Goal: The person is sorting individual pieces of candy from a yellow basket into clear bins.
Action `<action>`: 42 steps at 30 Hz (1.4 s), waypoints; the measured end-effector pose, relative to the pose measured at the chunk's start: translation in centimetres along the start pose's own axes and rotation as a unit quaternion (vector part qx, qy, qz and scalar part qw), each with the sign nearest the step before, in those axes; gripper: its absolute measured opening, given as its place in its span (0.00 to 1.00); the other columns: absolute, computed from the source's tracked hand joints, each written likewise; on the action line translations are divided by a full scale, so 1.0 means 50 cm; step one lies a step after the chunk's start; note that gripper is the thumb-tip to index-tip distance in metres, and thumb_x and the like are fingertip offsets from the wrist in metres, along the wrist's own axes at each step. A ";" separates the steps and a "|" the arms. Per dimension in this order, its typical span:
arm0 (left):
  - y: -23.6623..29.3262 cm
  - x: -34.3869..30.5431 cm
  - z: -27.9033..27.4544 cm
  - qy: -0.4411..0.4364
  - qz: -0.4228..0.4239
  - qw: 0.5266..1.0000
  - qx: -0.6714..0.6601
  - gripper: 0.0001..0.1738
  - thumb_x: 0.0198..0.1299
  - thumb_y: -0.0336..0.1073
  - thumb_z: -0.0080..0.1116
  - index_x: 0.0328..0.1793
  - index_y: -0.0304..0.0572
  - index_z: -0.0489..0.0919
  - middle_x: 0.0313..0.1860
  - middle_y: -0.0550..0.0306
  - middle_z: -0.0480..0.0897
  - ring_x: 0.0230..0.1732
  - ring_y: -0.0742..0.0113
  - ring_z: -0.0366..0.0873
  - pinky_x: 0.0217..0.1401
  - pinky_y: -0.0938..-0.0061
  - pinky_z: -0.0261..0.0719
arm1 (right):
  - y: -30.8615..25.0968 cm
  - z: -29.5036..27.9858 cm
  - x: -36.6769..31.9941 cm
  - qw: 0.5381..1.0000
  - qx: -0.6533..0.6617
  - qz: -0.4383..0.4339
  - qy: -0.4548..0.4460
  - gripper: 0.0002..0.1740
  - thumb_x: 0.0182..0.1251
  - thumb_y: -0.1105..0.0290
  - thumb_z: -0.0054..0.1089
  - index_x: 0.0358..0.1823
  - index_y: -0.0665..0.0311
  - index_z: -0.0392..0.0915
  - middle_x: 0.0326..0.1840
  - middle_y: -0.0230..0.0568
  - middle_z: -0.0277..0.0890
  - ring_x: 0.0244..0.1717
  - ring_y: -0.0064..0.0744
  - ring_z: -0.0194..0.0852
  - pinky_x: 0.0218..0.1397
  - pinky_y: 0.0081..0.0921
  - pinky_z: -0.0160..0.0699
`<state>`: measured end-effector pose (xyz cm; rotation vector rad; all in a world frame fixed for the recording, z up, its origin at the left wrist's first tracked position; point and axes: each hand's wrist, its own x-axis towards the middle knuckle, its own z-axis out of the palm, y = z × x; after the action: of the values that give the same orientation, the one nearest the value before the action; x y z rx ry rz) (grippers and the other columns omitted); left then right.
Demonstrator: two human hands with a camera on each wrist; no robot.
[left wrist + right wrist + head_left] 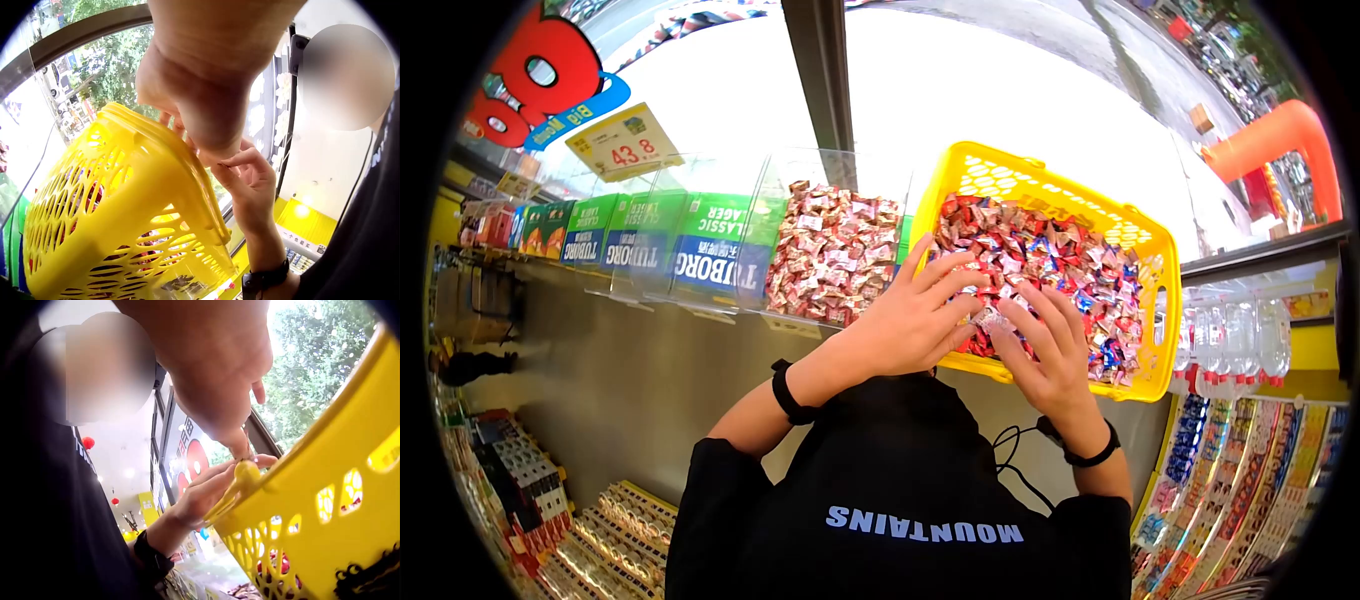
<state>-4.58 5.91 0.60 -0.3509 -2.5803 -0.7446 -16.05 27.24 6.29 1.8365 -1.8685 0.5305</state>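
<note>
- The step in hand, as I judge it, is the handling of one single piece: a small wrapped candy (992, 319) is between the fingertips, over the near part of the yellow plastic basket (150, 169); whether the person inspects it, or works at its wrapper, I cannot tell
- The left hand (915, 312) comes from the left side, above the near left corner of the basket; its thumb and forefinger seem to pinch the wrapped candy, while its other fingers are spread over the heap
- The right hand (1048, 350) meets it from the other side; its thumb and forefinger appear to grasp the same piece, so neither hand looks released
- The loose candies (1040, 240), in red, blue and pink wrappers, lie heaped inside the basket; just to the left of it, a clear bin (875, 175) holds many pale pink candies (830, 250), and beyond this bin stand the Tuborg beer cartons (720, 245)
- The next move, I think, calls for fine finger work: one hand should keep a firm pinch while the other one lets go; then the piece can be laid back on the heap, or carried left to the bin, if it belongs there
- A possible risk: so small a piece may slip from the fingertips and be lost among the others
</note>
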 end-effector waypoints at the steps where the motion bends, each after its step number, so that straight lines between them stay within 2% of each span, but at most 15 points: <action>1: 0.001 -0.006 -0.006 0.008 -0.023 1.000 -0.008 0.20 0.70 0.45 0.71 0.63 0.49 0.83 0.74 0.55 0.78 0.86 0.46 0.64 0.92 0.30 0.47 | -0.006 0.007 -0.003 1.000 0.013 -0.007 0.006 0.06 0.63 0.74 0.75 0.40 0.64 0.86 0.69 0.43 0.84 0.74 0.53 0.80 0.72 0.59 0.82; 4: 0.000 -0.015 -0.034 0.006 -0.031 0.999 -0.018 0.21 0.68 0.44 0.73 0.63 0.51 0.82 0.74 0.56 0.78 0.86 0.46 0.65 0.91 0.31 0.49 | -0.016 0.031 -0.009 0.999 0.035 -0.027 0.031 0.07 0.61 0.77 0.76 0.37 0.61 0.85 0.68 0.43 0.84 0.74 0.53 0.80 0.71 0.58 0.83; 6: -0.004 -0.020 -0.022 0.020 -0.030 0.999 -0.030 0.22 0.66 0.46 0.73 0.63 0.53 0.82 0.76 0.55 0.76 0.84 0.46 0.65 0.91 0.30 0.50 | -0.019 0.044 -0.003 0.999 0.039 0.006 0.023 0.07 0.60 0.77 0.76 0.37 0.61 0.85 0.68 0.44 0.84 0.74 0.53 0.79 0.72 0.59 0.81; 9: -0.018 -0.021 0.003 0.033 -0.045 0.998 0.040 0.24 0.61 0.43 0.74 0.64 0.53 0.83 0.74 0.53 0.77 0.84 0.44 0.65 0.90 0.29 0.50 | -0.015 0.063 -0.001 0.995 0.049 0.079 -0.021 0.08 0.59 0.78 0.75 0.39 0.62 0.85 0.69 0.47 0.82 0.74 0.54 0.78 0.76 0.58 0.78; 10: -0.015 -0.017 -0.002 0.006 -0.076 0.996 0.045 0.24 0.61 0.39 0.74 0.64 0.53 0.84 0.75 0.52 0.77 0.83 0.43 0.67 0.91 0.31 0.50 | -0.016 0.069 0.001 0.992 0.053 0.109 -0.025 0.08 0.59 0.78 0.74 0.39 0.62 0.86 0.69 0.47 0.82 0.74 0.54 0.78 0.76 0.58 0.77; 14: -0.007 0.002 0.022 0.014 -0.148 0.987 0.058 0.28 0.55 0.37 0.73 0.64 0.53 0.84 0.74 0.49 0.77 0.83 0.42 0.67 0.91 0.30 0.50 | -0.019 0.083 -0.004 0.982 0.068 0.170 -0.042 0.11 0.58 0.78 0.74 0.43 0.63 0.87 0.69 0.50 0.81 0.73 0.57 0.78 0.77 0.56 0.77; 18: -0.016 0.013 0.039 0.032 -0.111 0.992 0.043 0.22 0.57 0.37 0.72 0.60 0.53 0.86 0.71 0.52 0.79 0.82 0.43 0.68 0.91 0.28 0.49 | -0.018 0.085 0.000 0.964 0.095 0.244 -0.046 0.11 0.59 0.78 0.76 0.44 0.61 0.89 0.70 0.47 0.82 0.72 0.56 0.79 0.74 0.50 0.78; 23: -0.007 0.016 0.029 0.002 -0.098 0.993 0.060 0.15 0.60 0.40 0.72 0.53 0.52 0.88 0.67 0.55 0.81 0.80 0.44 0.70 0.90 0.25 0.48 | -0.016 0.089 -0.007 0.973 0.083 0.212 -0.038 0.14 0.60 0.76 0.77 0.48 0.61 0.89 0.69 0.46 0.82 0.71 0.54 0.79 0.73 0.49 0.78; 30: 0.002 0.022 0.047 0.009 -0.155 0.980 0.124 0.17 0.62 0.44 0.73 0.55 0.53 0.88 0.67 0.52 0.81 0.80 0.44 0.70 0.91 0.28 0.47 | -0.021 0.089 0.002 0.967 0.030 0.248 -0.055 0.16 0.61 0.71 0.80 0.50 0.60 0.88 0.70 0.46 0.81 0.70 0.54 0.79 0.74 0.49 0.75; 33: -0.019 0.027 0.024 0.036 -0.151 0.981 0.119 0.17 0.64 0.44 0.73 0.57 0.53 0.88 0.69 0.50 0.81 0.81 0.42 0.69 0.91 0.29 0.48 | -0.008 0.088 -0.008 0.962 0.070 0.250 -0.088 0.16 0.62 0.70 0.79 0.50 0.58 0.87 0.69 0.50 0.79 0.72 0.56 0.76 0.77 0.54 0.71; 35: -0.036 0.018 -0.007 0.072 -0.150 0.977 0.131 0.17 0.66 0.43 0.72 0.58 0.52 0.88 0.70 0.48 0.80 0.81 0.41 0.69 0.91 0.31 0.49 | 0.005 0.075 -0.013 0.959 0.069 0.241 -0.132 0.20 0.58 0.65 0.83 0.51 0.57 0.89 0.73 0.51 0.77 0.75 0.57 0.73 0.78 0.53 0.70; 37: -0.045 -0.002 -0.038 0.101 -0.160 0.976 0.108 0.16 0.65 0.39 0.72 0.59 0.52 0.88 0.72 0.48 0.80 0.81 0.39 0.69 0.89 0.32 0.53 | 0.017 0.073 -0.016 0.956 0.062 0.237 -0.161 0.23 0.55 0.62 0.85 0.52 0.56 0.89 0.74 0.52 0.76 0.77 0.57 0.71 0.78 0.53 0.69; 38: -0.053 -0.014 -0.046 0.110 -0.161 0.976 0.101 0.16 0.64 0.38 0.72 0.58 0.51 0.88 0.72 0.47 0.80 0.81 0.40 0.69 0.89 0.32 0.54 | 0.019 0.074 -0.017 0.954 0.045 0.230 -0.190 0.26 0.54 0.58 0.86 0.54 0.56 0.90 0.76 0.52 0.75 0.80 0.56 0.68 0.80 0.53 0.67; 41: -0.062 -0.043 -0.063 0.116 -0.166 0.975 0.089 0.16 0.63 0.34 0.72 0.58 0.52 0.88 0.73 0.50 0.80 0.82 0.41 0.68 0.88 0.34 0.57 | 0.023 0.094 -0.011 0.943 0.089 0.213 -0.240 0.28 0.55 0.56 0.86 0.58 0.52 0.89 0.79 0.51 0.74 0.82 0.58 0.67 0.83 0.55 0.66; 42: -0.062 -0.050 -0.067 0.116 -0.166 0.976 0.082 0.16 0.63 0.34 0.72 0.57 0.52 0.88 0.73 0.51 0.80 0.82 0.42 0.68 0.88 0.34 0.57 | 0.022 0.100 -0.003 0.935 0.096 0.214 -0.264 0.29 0.57 0.54 0.84 0.61 0.50 0.89 0.80 0.50 0.72 0.84 0.57 0.63 0.85 0.54 0.63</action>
<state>-2.37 1.21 0.59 0.2134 -2.4791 -0.6319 -17.44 24.56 2.17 1.8164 -2.7002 0.3897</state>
